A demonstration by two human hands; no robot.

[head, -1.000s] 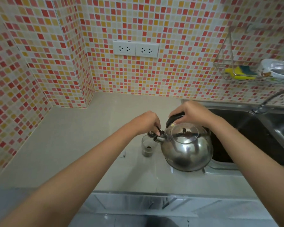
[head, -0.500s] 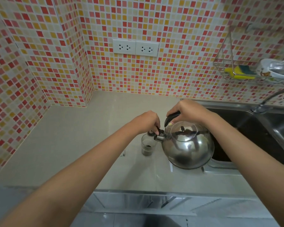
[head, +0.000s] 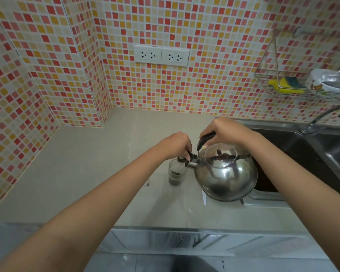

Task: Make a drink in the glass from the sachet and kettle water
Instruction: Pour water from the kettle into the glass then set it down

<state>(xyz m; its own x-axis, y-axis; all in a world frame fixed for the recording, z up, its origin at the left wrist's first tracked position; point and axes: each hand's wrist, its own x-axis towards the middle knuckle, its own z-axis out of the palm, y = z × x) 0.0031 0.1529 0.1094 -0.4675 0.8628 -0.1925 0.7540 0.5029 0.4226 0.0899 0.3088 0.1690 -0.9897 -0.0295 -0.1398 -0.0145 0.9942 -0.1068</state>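
A small kitchen corner, walls covered in red, orange and cream mosaic tiles, with a double wall socket (head: 161, 56) in the upper middle of the frame. Below it runs a pale beige desk (head: 82, 165), bare across its left half. At the right edge a steel sink (head: 294, 152) is set into it, a tap (head: 326, 116) curving above, and higher up on the right a wire rack (head: 271, 75) hangs on the tiles holding a yellow sponge (head: 284, 85) and a white bowl (head: 330, 81).

In the centre of the frame both arms reach forward. The right hand (head: 228, 132) has its grip clenched round the black handle of a shiny steel kettle (head: 226, 175), which is lifted off the desk and tipped toward the left, its round belly hanging over the desk's edge by the sink. The left hand (head: 177, 144) pinches the small black lever at the spout (head: 191, 163), fingers closed on it, holding the spout cap up.

Just under the spout, lower and to its left, stands the glass (head: 176, 173), upright on the desk, with dark powder or liquid in its bottom. A thin stream seems to run from the spout into it, though it is faint. A scrap (head: 146, 183), too small to make out, lies on the desk just left of the glass.
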